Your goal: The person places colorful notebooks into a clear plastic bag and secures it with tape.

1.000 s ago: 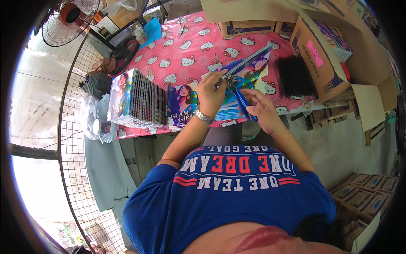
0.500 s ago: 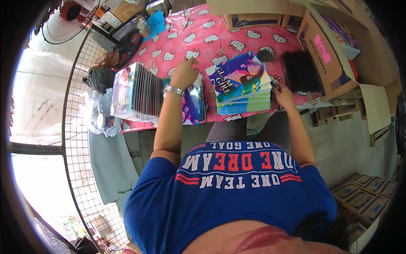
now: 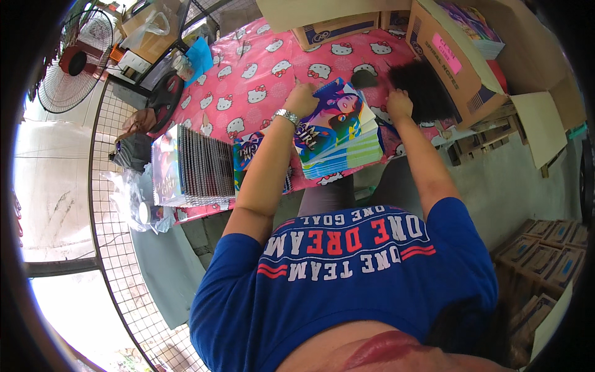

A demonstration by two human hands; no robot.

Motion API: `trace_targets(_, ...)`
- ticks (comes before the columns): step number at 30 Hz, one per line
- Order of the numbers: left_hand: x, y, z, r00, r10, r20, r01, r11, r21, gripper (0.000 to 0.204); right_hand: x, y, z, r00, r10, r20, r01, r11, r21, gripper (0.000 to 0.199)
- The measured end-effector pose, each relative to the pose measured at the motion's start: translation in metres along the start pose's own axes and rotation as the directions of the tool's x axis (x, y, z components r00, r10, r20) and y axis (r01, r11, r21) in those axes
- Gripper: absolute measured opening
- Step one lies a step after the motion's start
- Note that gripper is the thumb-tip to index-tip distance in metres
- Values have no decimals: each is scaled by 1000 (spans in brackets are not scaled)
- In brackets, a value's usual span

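Observation:
A pile of colourful notebooks [image 3: 339,137] lies on the table with the pink cartoon-cat cloth [image 3: 248,74]. My left hand [image 3: 302,99], with a metal watch on its wrist, grips the pile's far left corner. At the pile's far right corner my right hand [image 3: 399,103] is closed on the edge, right beside a black bundle [image 3: 424,87]. Another colourful notebook [image 3: 246,152] lies partly under my left forearm.
A thick row of spiral-bound notebooks [image 3: 193,166] stands at the table's left end. Cardboard boxes [image 3: 458,56] sit at the far right and back, with more boxes [image 3: 545,248] on the floor at right. A wire fence [image 3: 118,248] and a fan [image 3: 74,62] are at left.
A second ago both hands held one notebook up over the pile. It now lies on top, and both hands have moved to the pile's far edge.

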State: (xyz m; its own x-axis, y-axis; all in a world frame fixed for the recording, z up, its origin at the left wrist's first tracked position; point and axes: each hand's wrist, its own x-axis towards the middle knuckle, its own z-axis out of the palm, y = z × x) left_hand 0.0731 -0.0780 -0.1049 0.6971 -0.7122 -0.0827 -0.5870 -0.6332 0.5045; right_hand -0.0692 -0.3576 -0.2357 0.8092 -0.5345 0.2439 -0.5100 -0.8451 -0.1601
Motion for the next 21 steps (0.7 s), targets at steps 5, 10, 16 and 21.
trace_targets(5,-3,9,-14,985,-167,50,175,942,-285,30,14,9,-18,985,170,34,-170,913,371,22)
trace_targets(10,-37,33,-73,993,56,-99,-90,921,-378,26,17,11,-82,995,89,54,-97,600,794,23)
trace_targets(16,-110,99,-80,839,419,-346,-349,904,248,27,-20,-4,-158,979,-176,103,-57,250,967,30)
trace_targets(21,-114,90,-47,737,481,-474,-332,869,367,19,-60,-57,-210,918,-313,-244,338,293,894,26)
